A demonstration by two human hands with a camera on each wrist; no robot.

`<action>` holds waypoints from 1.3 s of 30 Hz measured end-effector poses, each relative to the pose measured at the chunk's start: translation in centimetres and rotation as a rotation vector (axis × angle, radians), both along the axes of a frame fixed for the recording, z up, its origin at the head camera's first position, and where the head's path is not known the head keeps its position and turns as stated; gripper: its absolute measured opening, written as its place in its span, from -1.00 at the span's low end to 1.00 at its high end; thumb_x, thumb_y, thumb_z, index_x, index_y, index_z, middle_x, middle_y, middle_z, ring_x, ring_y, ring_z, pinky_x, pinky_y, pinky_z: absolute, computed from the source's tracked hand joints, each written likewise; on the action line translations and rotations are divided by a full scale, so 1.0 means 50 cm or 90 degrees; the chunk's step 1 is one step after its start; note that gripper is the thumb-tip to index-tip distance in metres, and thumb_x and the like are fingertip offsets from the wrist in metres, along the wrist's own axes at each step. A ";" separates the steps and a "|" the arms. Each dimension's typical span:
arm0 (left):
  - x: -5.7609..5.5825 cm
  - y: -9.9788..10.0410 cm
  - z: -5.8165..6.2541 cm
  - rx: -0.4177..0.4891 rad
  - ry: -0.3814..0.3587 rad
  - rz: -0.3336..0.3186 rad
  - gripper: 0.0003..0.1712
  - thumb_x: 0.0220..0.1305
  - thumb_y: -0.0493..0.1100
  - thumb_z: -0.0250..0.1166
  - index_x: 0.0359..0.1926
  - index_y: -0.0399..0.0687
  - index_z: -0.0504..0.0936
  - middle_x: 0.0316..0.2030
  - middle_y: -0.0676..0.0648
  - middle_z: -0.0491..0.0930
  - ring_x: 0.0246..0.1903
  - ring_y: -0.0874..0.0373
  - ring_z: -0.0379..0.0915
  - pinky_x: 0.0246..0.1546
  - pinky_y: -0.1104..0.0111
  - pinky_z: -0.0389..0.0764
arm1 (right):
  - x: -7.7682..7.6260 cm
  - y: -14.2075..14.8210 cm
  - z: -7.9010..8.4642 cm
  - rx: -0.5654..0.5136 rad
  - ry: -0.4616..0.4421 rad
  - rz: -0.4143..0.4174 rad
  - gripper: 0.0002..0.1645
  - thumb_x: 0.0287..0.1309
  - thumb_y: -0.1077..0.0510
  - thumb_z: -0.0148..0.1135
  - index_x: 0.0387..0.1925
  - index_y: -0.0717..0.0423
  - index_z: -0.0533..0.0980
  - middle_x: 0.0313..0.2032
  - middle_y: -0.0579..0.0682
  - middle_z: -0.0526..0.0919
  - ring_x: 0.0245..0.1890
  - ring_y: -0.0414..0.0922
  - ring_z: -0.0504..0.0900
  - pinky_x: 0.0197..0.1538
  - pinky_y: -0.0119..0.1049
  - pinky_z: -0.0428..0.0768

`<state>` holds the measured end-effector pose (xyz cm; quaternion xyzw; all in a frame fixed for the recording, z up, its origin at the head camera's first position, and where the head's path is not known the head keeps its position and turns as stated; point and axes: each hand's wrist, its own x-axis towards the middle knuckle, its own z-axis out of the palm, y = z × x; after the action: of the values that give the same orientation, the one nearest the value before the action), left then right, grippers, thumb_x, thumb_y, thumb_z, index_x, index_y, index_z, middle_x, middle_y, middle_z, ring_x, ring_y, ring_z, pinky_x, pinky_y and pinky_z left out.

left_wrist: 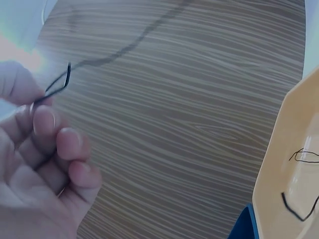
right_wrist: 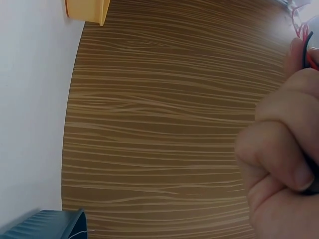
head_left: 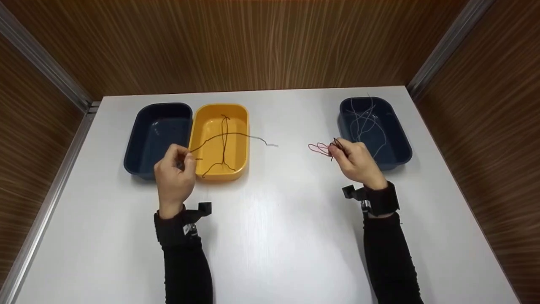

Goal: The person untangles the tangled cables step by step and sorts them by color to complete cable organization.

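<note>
Between thumb and fingertips my left hand [head_left: 175, 179] pinches one end of a thin black wire [head_left: 236, 134]. It arcs over the yellow bin [head_left: 242, 169], its far end reaching past the right rim. Inside that bin lies a bundle of dark wire [head_left: 223, 147] with splayed ends. My right hand [head_left: 358, 162] grips red looped wire [head_left: 318, 147] and black wire [head_left: 336, 142], near the front left of the right blue bin [head_left: 403, 154]. In the left wrist view, a short bent end of the black wire [left_wrist: 67, 79] sticks up above the fingertips.
Several pale thin wires [head_left: 365, 120] lie in the right blue bin, some poking over its rim. Another blue bin [head_left: 139, 160] stands against the yellow bin's left side. Wood-grain panels [head_left: 253, 42] enclose the white table [head_left: 274, 236] at the back and sides.
</note>
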<state>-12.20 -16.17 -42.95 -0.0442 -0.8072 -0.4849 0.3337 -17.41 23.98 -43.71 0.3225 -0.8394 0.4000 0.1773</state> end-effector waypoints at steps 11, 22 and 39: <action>-0.023 0.013 -0.018 0.064 0.019 0.133 -0.84 0.30 -0.32 0.20 -0.37 -0.39 0.52 -0.49 -0.23 0.60 -0.49 0.35 0.43 -0.36 0.57 0.45 | -0.007 -0.008 -0.009 0.036 -0.002 -0.014 -0.77 0.29 0.36 0.11 -0.52 0.21 0.47 -0.67 -0.09 0.42 -0.68 -0.34 0.19 -0.62 -0.51 0.13; -0.065 0.022 -0.079 -0.036 0.023 0.122 -0.86 0.30 -0.35 0.17 -0.40 -0.37 0.49 -0.51 -0.27 0.54 -0.49 -0.09 0.45 -0.38 0.26 0.45 | -0.011 -0.019 -0.019 0.067 0.004 -0.003 -0.77 0.31 0.35 0.10 -0.50 0.20 0.48 -0.65 -0.05 0.49 -0.67 -0.32 0.21 -0.60 -0.51 0.17; -0.084 0.048 -0.134 -0.201 -0.099 0.014 -0.91 0.22 -0.39 0.27 -0.43 -0.34 0.59 -0.43 -0.28 0.64 -0.35 -0.17 0.61 -0.28 0.08 0.64 | -0.013 -0.023 -0.025 0.088 -0.026 -0.005 -0.77 0.34 0.33 0.09 -0.48 0.21 0.50 -0.62 -0.05 0.52 -0.67 -0.34 0.22 -0.60 -0.51 0.19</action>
<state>-16.42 -13.75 -49.63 -0.0499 -0.8973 -0.3502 0.2641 -18.06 22.82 -44.99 0.3225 -0.8697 0.3470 0.1387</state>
